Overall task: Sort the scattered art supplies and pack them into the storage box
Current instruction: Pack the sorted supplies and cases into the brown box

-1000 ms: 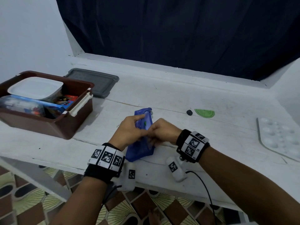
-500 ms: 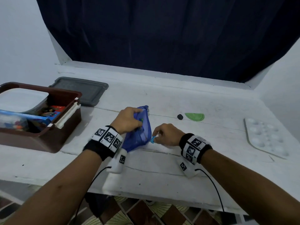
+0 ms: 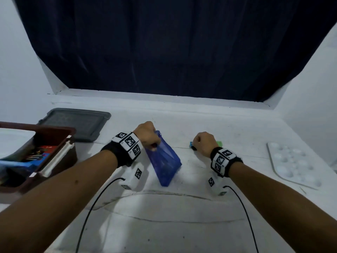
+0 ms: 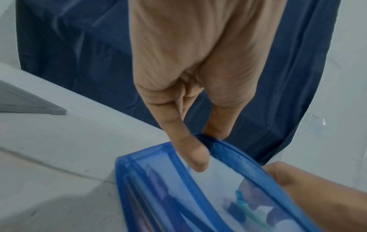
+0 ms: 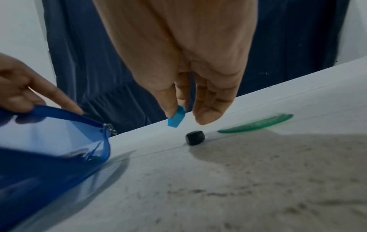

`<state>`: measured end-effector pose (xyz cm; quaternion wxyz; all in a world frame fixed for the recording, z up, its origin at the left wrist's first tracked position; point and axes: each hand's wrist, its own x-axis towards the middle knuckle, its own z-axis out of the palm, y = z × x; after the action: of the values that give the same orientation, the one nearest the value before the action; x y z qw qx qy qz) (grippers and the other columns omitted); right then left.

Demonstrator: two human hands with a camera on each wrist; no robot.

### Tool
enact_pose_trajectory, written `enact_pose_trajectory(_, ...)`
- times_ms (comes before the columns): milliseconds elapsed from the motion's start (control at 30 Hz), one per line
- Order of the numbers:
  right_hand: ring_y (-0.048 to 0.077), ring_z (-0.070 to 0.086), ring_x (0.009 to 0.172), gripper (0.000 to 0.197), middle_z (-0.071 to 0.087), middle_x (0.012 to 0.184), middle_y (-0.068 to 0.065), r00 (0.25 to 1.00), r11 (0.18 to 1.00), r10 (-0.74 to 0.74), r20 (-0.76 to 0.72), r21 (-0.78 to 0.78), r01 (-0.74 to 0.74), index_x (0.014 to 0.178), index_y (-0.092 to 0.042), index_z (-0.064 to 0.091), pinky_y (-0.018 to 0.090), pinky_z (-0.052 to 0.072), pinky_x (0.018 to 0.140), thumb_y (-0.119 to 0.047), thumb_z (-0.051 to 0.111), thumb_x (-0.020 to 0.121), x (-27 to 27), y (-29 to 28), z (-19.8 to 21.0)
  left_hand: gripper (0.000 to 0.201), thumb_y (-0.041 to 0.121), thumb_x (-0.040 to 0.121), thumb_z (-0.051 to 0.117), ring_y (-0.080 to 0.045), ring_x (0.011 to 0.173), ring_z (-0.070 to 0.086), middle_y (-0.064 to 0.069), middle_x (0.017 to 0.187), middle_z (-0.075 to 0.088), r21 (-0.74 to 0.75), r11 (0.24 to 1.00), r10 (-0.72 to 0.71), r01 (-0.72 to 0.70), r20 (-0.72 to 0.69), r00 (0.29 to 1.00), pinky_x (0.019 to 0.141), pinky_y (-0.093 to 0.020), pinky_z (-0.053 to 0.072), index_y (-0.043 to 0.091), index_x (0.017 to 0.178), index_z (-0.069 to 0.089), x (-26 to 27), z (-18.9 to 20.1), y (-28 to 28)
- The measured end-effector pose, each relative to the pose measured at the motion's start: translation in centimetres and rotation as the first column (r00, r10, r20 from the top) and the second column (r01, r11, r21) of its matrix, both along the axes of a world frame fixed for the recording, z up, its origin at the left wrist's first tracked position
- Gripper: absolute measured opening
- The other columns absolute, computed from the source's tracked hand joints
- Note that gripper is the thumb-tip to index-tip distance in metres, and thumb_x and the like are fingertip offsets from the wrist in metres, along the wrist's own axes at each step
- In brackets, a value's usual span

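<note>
Left hand held the blue pouch open; right hand pinched a small blue piece, hovering over the black eraser. Next, probably: pinch it, drop both in.

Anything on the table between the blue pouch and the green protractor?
Yes: a small black eraser lies between the blue pouch and the green protractor, clearest in the right wrist view.
</note>
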<state>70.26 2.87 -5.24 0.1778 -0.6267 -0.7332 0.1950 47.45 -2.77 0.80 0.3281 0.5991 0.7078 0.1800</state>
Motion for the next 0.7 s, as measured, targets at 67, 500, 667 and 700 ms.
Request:
enact_pose_trajectory(67,0.031,0.063,0.089,0.013,0.07,0.096,0.017,0.999,1.0,-0.001,0.054,-0.016,0.002,0.081,-0.004,0.065,0.036,0.05,0.073,-0.01,0.057,0.089,-0.3,0.9,-0.3,0.019,0.008,0.07,0.081,-0.03,0.06,0.071,-0.016,0.065,0.069,-0.049,0.999,0.016,-0.016,0.013,1.0,0.069,-0.043,0.061,0.0,0.074,0.064,0.0,0.5,0.8)
enact_pose_trajectory(500,0.024,0.065,0.076,0.009,0.073,0.082,0.012,0.99,0.982,0.107,0.096,-0.166,-0.091,0.078,-0.007,0.074,0.03,0.05,0.06,-0.015,0.073,0.079,-0.2,2.8,-1.5,0.021,0.009,0.091,0.059,-0.02,0.047,0.06,-0.011,0.059,0.068,-0.213,0.977,0.056,-0.034,0.097,0.994,0.049,-0.026,0.054,-0.008,0.084,0.067,-2.1,-1.2,0.4)
enact_pose_trajectory(667,0.015,0.057,0.051,0.022,0.072,0.067,0.013,0.923,0.967,0.188,-0.336,-0.101,-0.234,0.059,-0.016,0.07,0.031,0.051,0.058,-0.015,0.073,0.08,-2.8,1.2,1.4,0.026,0.008,0.093,0.057,-0.028,0.061,0.069,-0.023,0.075,0.071,-0.15,0.989,0.048,-0.012,0.242,0.969,0.053,-0.028,0.058,-0.016,0.09,0.067,-2.1,-2.1,0.4)
enact_pose_trajectory(700,0.017,0.058,0.053,0.019,0.072,0.07,0.016,0.897,0.951,0.221,-0.382,-0.119,-0.285,0.062,-0.014,0.071,0.032,0.052,0.059,-0.015,0.073,0.081,-3.7,0.7,2.0,0.025,0.007,0.092,0.056,-0.029,0.061,0.069,-0.025,0.075,0.071,-0.134,0.991,0.045,-0.01,0.256,0.966,0.054,-0.028,0.058,-0.016,0.089,0.066,-1.9,-2.1,0.5)
